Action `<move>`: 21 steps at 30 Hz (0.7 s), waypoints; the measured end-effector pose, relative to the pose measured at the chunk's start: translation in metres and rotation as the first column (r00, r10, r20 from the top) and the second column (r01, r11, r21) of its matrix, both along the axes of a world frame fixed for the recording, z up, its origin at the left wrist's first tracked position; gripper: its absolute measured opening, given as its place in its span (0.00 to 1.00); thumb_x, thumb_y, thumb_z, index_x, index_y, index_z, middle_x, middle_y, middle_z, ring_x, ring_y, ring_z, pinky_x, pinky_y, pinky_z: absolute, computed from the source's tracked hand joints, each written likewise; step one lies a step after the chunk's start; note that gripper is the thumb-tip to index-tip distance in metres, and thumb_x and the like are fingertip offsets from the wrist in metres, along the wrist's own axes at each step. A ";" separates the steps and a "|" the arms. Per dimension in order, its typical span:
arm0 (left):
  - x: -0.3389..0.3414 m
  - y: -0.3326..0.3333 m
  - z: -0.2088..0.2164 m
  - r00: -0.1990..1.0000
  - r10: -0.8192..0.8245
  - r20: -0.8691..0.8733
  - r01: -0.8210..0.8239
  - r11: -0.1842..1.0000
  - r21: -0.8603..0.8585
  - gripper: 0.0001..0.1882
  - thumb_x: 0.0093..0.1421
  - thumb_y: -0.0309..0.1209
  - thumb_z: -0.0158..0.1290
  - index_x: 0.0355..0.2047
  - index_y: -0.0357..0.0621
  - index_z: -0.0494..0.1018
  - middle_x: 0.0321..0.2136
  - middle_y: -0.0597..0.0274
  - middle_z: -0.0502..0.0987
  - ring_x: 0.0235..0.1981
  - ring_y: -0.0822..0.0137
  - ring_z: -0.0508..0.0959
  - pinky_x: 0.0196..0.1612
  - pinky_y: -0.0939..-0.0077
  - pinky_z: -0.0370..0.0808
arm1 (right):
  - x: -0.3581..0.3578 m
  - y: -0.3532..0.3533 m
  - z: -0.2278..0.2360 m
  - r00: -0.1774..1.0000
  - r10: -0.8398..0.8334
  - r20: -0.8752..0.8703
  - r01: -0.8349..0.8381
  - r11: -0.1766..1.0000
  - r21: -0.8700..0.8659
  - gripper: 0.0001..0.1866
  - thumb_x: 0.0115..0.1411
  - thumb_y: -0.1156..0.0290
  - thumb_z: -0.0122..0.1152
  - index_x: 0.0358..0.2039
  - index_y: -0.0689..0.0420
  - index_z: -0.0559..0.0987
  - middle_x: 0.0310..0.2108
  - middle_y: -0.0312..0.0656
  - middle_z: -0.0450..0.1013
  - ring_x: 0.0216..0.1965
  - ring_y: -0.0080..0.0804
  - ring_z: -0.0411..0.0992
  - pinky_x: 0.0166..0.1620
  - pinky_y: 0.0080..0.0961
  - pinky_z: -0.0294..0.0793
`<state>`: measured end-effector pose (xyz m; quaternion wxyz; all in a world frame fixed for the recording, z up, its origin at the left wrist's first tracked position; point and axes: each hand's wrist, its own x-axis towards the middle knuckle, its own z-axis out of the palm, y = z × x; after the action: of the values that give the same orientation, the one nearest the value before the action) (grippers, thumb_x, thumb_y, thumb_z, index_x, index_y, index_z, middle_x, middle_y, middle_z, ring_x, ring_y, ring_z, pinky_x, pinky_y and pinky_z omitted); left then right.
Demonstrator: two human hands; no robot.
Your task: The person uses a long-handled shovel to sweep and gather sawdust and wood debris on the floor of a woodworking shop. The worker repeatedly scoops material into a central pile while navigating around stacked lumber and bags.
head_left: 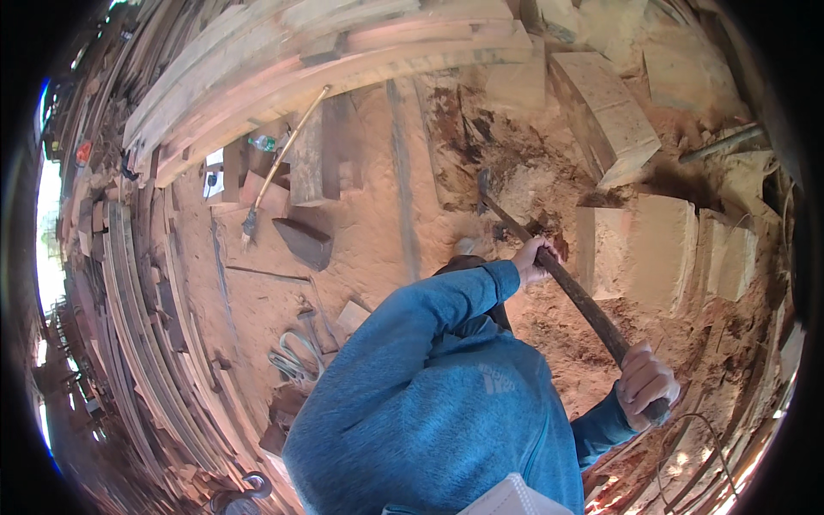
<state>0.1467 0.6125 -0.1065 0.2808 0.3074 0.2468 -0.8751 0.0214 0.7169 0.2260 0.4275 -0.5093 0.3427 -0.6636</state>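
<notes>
A hoe with a long dark wooden handle (590, 309) slants across the right half of the head view. Its small dark metal head (484, 185) is at the far end, over a patch of loose soil and sawdust (524, 163); whether it touches the ground I cannot tell. Partway along the handle my left hand (534, 260) is closed round the wood. My right hand (645, 384) grips the near end, with the butt sticking out past the fingers. Both arms are in blue sleeves.
Large sawn timber blocks (605, 116) and more blocks (661, 249) stand right of the soil patch. Long beams (343, 73) cross the far side. A long-handled brush (287, 154) leans there. Stacked planks (137, 309) line the left; a coiled cord (296, 356) lies nearby.
</notes>
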 end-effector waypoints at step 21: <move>0.193 -0.044 0.010 0.704 -0.707 0.062 0.694 0.667 -0.271 0.15 0.62 0.42 0.52 0.41 0.46 0.72 0.40 0.62 0.78 0.43 0.63 0.78 0.49 0.71 0.75 | 0.185 -0.017 -0.010 0.990 -0.040 -0.136 0.045 0.999 0.029 0.25 0.60 0.47 0.55 0.17 0.55 0.74 0.17 0.36 0.70 0.22 0.33 0.69 0.30 0.30 0.67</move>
<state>0.3399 0.5684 -0.0962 -0.0431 0.3154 -0.0072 -0.9480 0.2061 0.7000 0.2161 0.3972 -0.5387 0.3923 -0.6310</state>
